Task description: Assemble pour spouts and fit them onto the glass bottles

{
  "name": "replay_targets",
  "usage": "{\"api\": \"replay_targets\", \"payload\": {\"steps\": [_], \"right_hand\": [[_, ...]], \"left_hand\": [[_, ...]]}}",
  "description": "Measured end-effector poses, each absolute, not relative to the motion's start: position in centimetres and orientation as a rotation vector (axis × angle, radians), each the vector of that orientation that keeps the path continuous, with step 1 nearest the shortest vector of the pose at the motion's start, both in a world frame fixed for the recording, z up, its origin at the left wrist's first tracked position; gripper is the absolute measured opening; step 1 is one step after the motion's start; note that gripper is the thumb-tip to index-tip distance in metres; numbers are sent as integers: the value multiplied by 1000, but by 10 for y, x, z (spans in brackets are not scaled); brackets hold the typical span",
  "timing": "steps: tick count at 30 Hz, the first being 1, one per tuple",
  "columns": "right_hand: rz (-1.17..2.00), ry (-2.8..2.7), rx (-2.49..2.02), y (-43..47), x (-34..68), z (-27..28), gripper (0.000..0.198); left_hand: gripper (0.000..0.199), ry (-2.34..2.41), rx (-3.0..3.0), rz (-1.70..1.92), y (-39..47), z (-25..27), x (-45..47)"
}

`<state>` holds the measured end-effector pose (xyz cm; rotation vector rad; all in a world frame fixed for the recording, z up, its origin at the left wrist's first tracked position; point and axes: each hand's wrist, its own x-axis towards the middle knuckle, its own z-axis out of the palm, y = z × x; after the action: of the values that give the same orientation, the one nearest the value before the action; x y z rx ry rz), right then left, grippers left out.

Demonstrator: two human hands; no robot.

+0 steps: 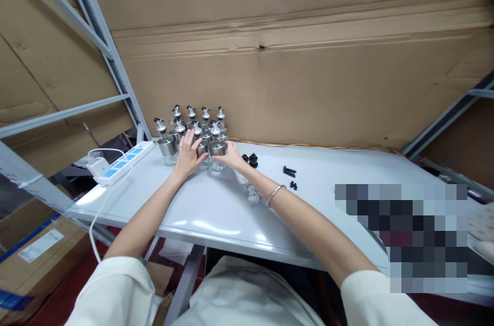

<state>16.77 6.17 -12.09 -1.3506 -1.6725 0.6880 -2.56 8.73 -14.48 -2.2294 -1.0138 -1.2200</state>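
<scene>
Several glass oil bottles (167, 147) with metal sleeves and black-tipped pour spouts stand upright in rows at the back left of the table. My right hand (231, 156) is closed around the side of the front-right oil bottle (217, 148), thumb across its front. My left hand (188, 155) lies against the front bottles, fingers stretched and apart. Its thumb reaches toward the neighbouring bottle (202, 149); whether it presses on the glass I cannot tell. The hand partly hides the bottles behind it.
Black caps (252, 160), small clear pieces (253, 195), black strips (289, 171) and tiny black parts (294, 185) lie on the white table (216, 207). A power strip (125, 161) with a white cable sits left. Cardboard (309, 94) walls the back; a blurred patch covers the right.
</scene>
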Motion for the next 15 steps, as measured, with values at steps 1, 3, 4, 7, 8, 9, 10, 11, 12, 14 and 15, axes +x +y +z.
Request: {"api": "replay_targets", "payload": {"steps": [1,3,4,7,8,9,10,11,12,14,15], "right_hand": [[656,-1658,-1348,60,167,-118,67],[592,-1651,-1324,56,164,-112,58],[569,-1662,-1306,54,162,-108,51],[530,-1706,-1271,45,159,-99,35],[520,-1716,-1269,41,158,-97,33],[510,-1725,-1268,35,158,-95,34],[503,-1734,-1267,27,157,-94,34],[500,-1752,-1259,18,157,-94,34],[498,-1774,-1246,8,157,-94,34],[494,-1858,-1190,-17,158,-94,32],[487,-1895,-1151,-30,159,-94,31]], "left_hand": [[49,-1014,-2217,-1251,86,-144,-24],[46,-1011,-2182,-1327,83,-143,-22],[46,-1003,-2162,-1378,81,-142,-20],[47,-945,-2143,-1588,72,-136,-10],[47,-917,-2153,-1677,67,-133,-5],[49,-894,-2171,-1770,61,-130,0],[50,-881,-2199,-1864,54,-126,6],[53,-888,-2230,-1961,46,-121,12],[56,-922,-2269,-2054,37,-117,18],[57,-1057,-2392,-2219,15,-109,30],[55,-1144,-2489,-2267,2,-105,34]]}}
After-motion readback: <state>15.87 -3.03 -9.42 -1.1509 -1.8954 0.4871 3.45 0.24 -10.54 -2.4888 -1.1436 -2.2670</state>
